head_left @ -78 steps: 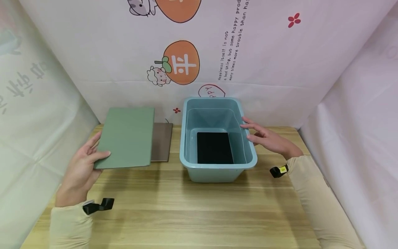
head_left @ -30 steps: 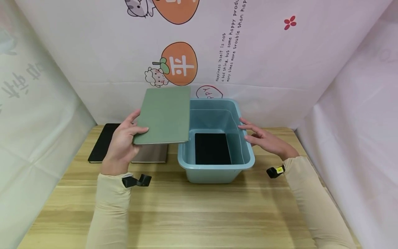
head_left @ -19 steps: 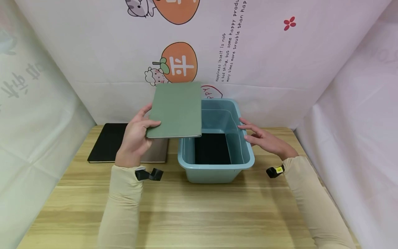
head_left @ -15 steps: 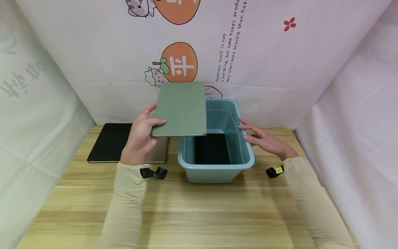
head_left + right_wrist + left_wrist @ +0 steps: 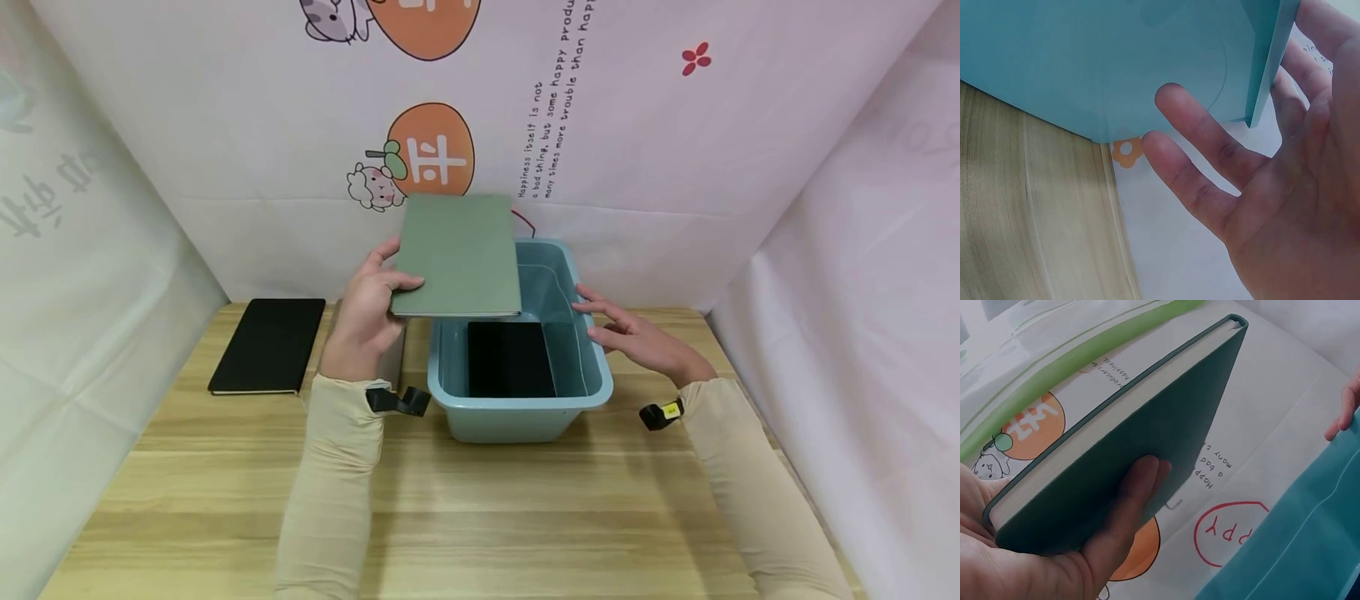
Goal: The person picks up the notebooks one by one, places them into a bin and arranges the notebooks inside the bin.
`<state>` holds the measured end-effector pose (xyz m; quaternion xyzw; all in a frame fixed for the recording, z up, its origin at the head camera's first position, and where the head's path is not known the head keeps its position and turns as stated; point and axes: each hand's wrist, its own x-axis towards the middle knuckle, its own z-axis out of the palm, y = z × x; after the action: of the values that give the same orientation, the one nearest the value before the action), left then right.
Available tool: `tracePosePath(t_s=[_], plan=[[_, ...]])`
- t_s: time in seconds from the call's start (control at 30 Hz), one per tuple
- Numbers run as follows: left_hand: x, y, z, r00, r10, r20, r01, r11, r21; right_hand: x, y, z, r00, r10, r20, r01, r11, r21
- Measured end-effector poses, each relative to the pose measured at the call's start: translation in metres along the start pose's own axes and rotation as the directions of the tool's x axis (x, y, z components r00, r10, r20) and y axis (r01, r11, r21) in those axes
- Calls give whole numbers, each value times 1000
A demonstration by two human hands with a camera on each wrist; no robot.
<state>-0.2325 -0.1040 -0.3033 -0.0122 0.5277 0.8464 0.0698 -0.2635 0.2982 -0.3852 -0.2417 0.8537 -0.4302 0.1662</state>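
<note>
Now left grip (image 5: pixel 363 317): pinching green rectangular hardcover notebook (image 5: pixel 461 258), shifted rightward toward blue plastic tub (image 5: pixel 513 423)
Right grip (image 5: pixel 641 335): spread, unmoved, against tub

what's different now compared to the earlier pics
The left hand carried the green notebook rightward; in the head view it now overlaps the blue bin, leaving the black notebook at left uncovered. Nothing was newly gripped or released. The right hand stayed at the bin's right rim, the black item inside.

Bright, diffuse light fills the head view — soft shadows on the pale striped wooden table (image 5: pixel 510 533) near the right hand (image 5: pixel 637 337) — but wrist views look dimmer.
</note>
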Motion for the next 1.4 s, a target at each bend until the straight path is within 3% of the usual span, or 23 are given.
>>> tracePosePath(t_s=[0.53,0.73,1.0,1.4], plan=[[14,-2,17,999,-35,-2,35,999,-5,0,-2,4,1000,2,-23,-3,1000,-20],[21,-8,22,997,-71,-7,71,997,7,1,0,5,1000,12,-25,-12,1000,2],[33,-19,34,995,-92,27,94,994,-62,0,1,5,999,17,-33,-16,1000,24],[36,-25,43,991,-132,19,132,991,-36,1,2,6,999,22,-44,-21,1000,21]])
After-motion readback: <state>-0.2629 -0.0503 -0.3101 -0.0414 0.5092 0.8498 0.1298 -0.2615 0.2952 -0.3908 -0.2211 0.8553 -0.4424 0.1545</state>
